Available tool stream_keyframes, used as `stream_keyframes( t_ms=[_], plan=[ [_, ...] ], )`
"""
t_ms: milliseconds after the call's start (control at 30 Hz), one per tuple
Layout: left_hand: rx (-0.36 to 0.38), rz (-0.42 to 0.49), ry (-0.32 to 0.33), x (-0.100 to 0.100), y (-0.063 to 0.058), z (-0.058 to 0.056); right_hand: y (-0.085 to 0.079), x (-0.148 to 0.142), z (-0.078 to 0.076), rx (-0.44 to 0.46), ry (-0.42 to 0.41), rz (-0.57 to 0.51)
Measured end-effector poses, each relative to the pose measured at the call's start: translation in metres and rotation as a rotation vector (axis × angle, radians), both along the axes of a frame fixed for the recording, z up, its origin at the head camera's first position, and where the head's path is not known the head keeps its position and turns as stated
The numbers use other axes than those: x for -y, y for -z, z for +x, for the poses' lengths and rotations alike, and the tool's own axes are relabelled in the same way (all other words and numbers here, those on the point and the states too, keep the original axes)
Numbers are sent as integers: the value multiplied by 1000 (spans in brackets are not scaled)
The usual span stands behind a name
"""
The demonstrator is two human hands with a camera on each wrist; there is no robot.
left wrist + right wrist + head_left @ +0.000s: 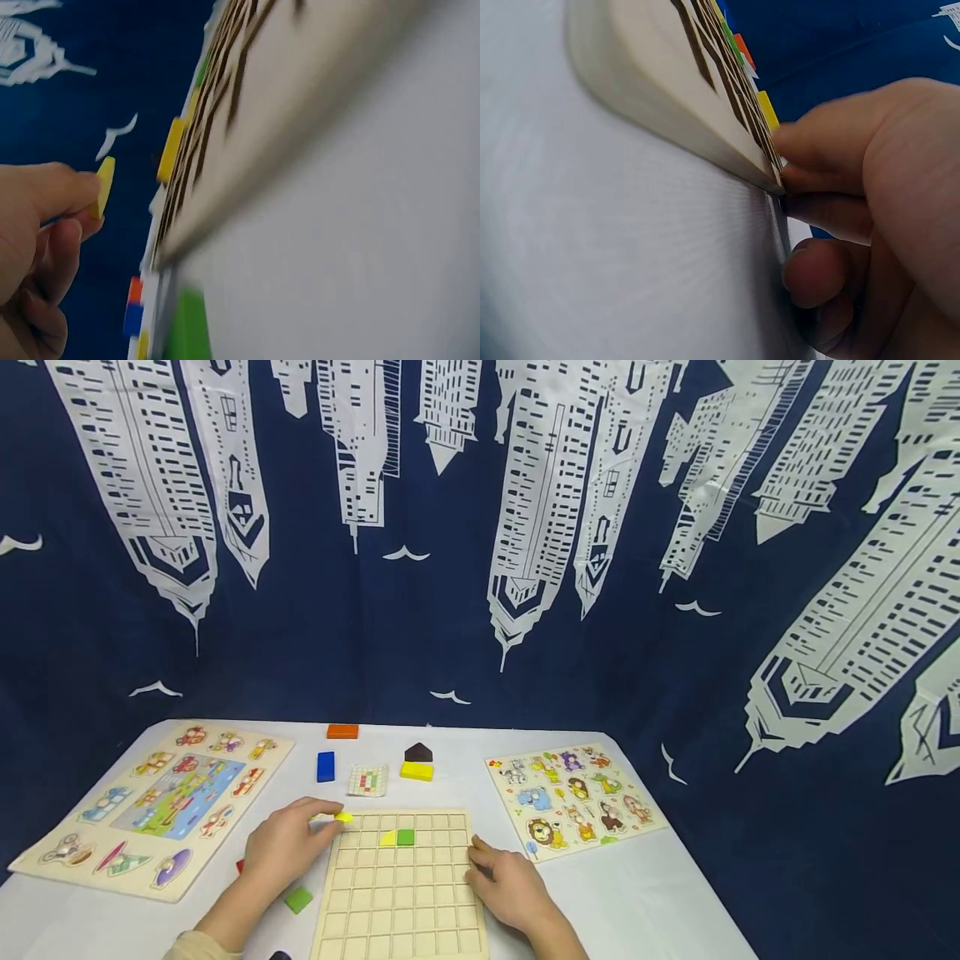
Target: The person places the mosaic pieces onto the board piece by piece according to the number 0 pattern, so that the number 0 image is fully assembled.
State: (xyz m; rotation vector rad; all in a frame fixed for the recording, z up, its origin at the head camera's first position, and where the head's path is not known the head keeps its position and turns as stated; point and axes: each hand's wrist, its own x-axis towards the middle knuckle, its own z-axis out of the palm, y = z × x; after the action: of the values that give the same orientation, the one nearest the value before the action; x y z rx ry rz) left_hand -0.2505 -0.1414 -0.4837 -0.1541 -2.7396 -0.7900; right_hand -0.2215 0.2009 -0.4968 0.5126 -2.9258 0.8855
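My left hand (288,842) pinches a small flat yellow piece (106,187) between thumb and fingertips, over the upper left corner of a wooden grid board (405,897). At that board's right edge is my right hand (513,887), gripping the rim with thumb and fingers; its fingers (832,161) meet the edge in the right wrist view. Within the grid's upper part, a yellow triangular piece (388,838) lies beside a green square piece (406,837). A loose green piece (298,900) rests left of the board, and a red piece (240,866) is mostly hidden by the left arm.
Behind the board lie a small pattern card (367,781), a blue block (326,767), an orange block (342,732), a yellow block (416,771) and a dark block (418,752). A vehicle puzzle (187,881) sits at left, an animal puzzle (498,793) at right.
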Motion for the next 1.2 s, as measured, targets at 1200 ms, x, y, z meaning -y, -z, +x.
stream_keyframes(
  t_ms=[1200],
  plan=[
    [84, 88, 148, -52, -14, 25, -1, -1, -1, 8, -31, 15]
  ],
)
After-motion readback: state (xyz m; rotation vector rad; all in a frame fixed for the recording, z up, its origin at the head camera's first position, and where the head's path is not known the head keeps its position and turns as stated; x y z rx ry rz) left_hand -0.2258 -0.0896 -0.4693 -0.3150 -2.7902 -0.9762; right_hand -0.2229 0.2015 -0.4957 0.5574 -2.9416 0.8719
